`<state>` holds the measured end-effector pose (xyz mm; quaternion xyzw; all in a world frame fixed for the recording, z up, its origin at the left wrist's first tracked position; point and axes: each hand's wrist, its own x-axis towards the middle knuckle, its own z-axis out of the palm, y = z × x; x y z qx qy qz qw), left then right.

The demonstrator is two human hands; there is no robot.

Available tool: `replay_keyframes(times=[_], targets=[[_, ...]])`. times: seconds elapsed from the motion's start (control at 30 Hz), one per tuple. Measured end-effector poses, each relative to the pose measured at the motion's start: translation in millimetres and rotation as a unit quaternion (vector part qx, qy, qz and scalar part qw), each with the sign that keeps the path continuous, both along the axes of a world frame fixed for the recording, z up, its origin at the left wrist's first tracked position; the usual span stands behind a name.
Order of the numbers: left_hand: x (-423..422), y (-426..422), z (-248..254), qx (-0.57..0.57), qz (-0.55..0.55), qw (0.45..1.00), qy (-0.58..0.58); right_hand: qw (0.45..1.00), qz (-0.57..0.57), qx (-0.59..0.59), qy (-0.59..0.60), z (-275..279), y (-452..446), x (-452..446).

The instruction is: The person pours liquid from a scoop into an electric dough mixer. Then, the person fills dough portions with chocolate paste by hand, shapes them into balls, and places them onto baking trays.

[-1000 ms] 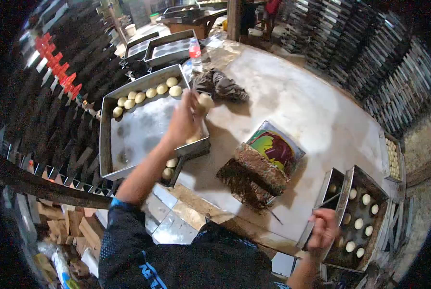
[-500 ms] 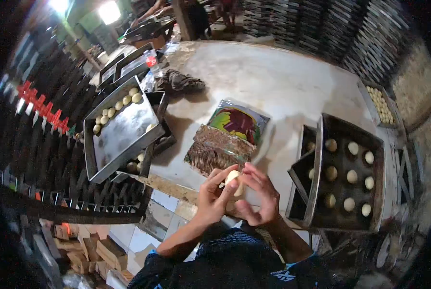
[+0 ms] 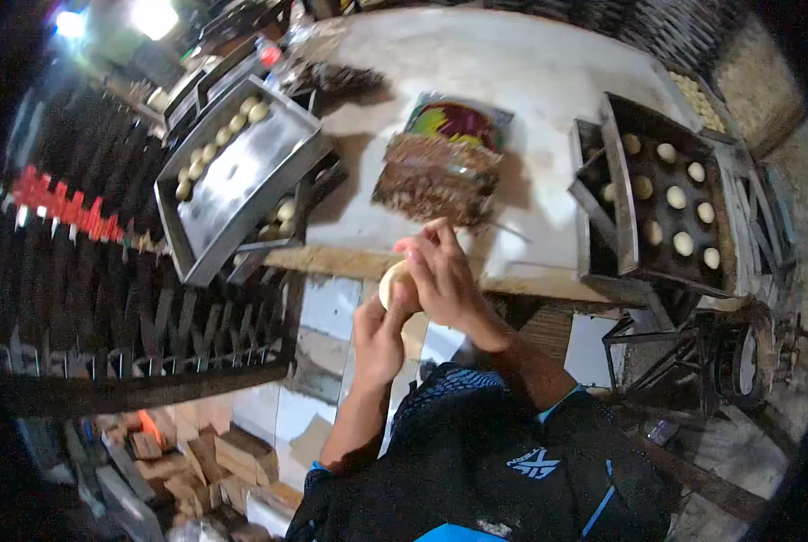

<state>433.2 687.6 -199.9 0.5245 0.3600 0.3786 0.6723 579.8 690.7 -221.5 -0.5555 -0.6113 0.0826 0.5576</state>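
Note:
A pale piece of dough (image 3: 393,282) is between my two hands, just in front of the table's near edge. My left hand (image 3: 378,339) grips it from below, the thumb pressed on its near side. My right hand (image 3: 444,285) lies against the dough's right side, its fingers bent over it; its contact points are partly hidden. Beyond my hands, a plastic bag (image 3: 440,176) of brown crumbly filling lies on the table, with a coloured print on its far part.
At left, a metal tray (image 3: 241,185) of dough balls sits tilted on other trays. Another dark tray (image 3: 661,217) with rows of dough balls is stacked at right. A crumpled dark cloth (image 3: 340,79) lies on the pale table (image 3: 512,54). A smaller tray (image 3: 697,101) stands far right.
The view has tilted down, so the table sits higher in the picture. My hands have shifted left and closer to me with the dough, and my right fingers have come closer around it.

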Motion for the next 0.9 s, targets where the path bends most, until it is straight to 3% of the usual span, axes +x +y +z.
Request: replay_keyframes(times=[0.03,0.07,0.1,0.13,0.17,0.23,0.27,0.3,0.37,0.4,0.43,0.53,0.6,0.63,0.7,0.77,0.83,0.9], targets=[[-16,-1,-9,-0.152,0.033,0.982,-0.111,1.0,0.011,0.019,-0.008,-8,3,-10],[-23,-5,-19,-0.155,0.052,0.98,-0.118,0.995,-0.007,-0.013,0.099,-4,-2,-28],[-24,-11,-32,-0.159,0.069,0.977,-0.125,0.995,-0.004,-0.018,0.099,-10,-4,-38],[-27,-19,-50,-0.217,0.005,0.969,-0.115,0.991,0.025,-0.055,0.122,-19,-10,-45],[-26,-23,-65,-0.196,-0.011,0.963,-0.183,0.984,0.054,-0.09,0.142,-24,-14,-48],[-34,-14,-66,-0.307,-0.019,0.929,-0.204,0.973,0.061,-0.147,0.168,-38,-14,-30],[-36,-8,-72,-0.344,-0.025,0.911,-0.227,0.971,-0.007,-0.144,0.19,-72,-10,-15],[-37,-3,-73,-0.35,-0.02,0.907,-0.234,0.968,-0.056,-0.229,0.083,-65,-9,12],[-38,10,-68,-0.342,-0.04,0.914,-0.216,0.944,-0.217,-0.226,-0.108,-112,-6,78],[-40,19,-59,-0.322,-0.05,0.927,-0.184,0.86,-0.292,-0.358,-0.217,-111,-3,99],[-39,26,-62,-0.321,-0.045,0.927,-0.187,0.831,-0.276,-0.384,-0.293,-149,0,132],[-40,58,-76,-0.198,-0.062,0.968,-0.14,0.829,-0.213,-0.426,-0.294,-136,20,147],[-44,79,-72,-0.191,-0.033,0.975,-0.11,0.886,-0.151,-0.336,-0.283,-146,24,153],[-46,88,-72,-0.192,-0.016,0.978,-0.083,0.889,-0.146,-0.335,-0.277,-140,28,148],[-50,107,-72,-0.171,0.003,0.984,-0.055,0.845,-0.045,-0.447,-0.291,-100,38,137],[-43,124,-77,-0.184,0.061,0.98,-0.051,0.839,-0.031,-0.455,-0.298,-87,55,126],[-26,137,-78,-0.185,0.074,0.978,-0.056,0.904,-0.072,-0.328,-0.265,-105,80,129],[-8,147,-78,-0.177,0.081,0.975,-0.105,0.906,-0.07,-0.328,-0.258,-107,102,129]])
